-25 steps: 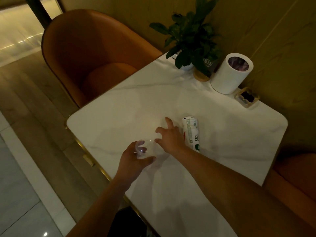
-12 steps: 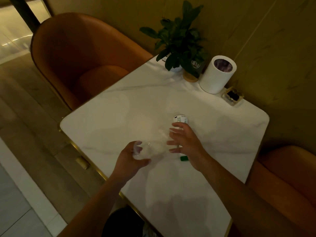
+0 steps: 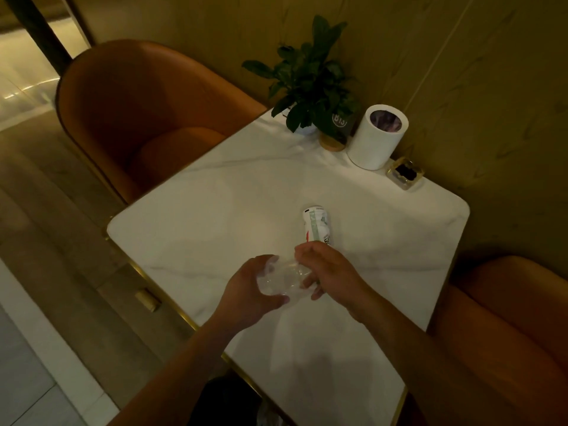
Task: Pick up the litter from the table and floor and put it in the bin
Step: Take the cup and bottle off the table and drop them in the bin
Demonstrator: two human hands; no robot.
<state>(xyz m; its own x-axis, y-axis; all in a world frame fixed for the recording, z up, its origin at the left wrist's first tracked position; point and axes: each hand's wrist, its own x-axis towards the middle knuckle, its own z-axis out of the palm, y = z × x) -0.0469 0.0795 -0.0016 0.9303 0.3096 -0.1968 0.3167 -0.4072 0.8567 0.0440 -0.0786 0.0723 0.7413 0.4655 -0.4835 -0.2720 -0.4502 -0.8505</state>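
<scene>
My left hand (image 3: 252,292) grips a crumpled clear plastic cup (image 3: 281,279) just above the white marble table (image 3: 215,210), near its front edge. My right hand (image 3: 330,270) has its thumb and fingers closed on the cup's right end. A white bottle with a green label (image 3: 317,224) lies on its side on the table just beyond my right hand, apart from it. A white cylindrical bin (image 3: 376,139) with a dark liner stands at the table's far right corner.
A potted plant (image 3: 310,87) and a dark sign on a wooden base (image 3: 335,130) stand left of the bin, a small glass tray (image 3: 405,175) to its right. Orange chairs sit at far left (image 3: 138,112) and right (image 3: 504,318). A dark object (image 3: 224,401) is under the table's near edge.
My right hand has left the white bottle and come back onto the clear cup held in my left hand. The bottle stays lying on the table.
</scene>
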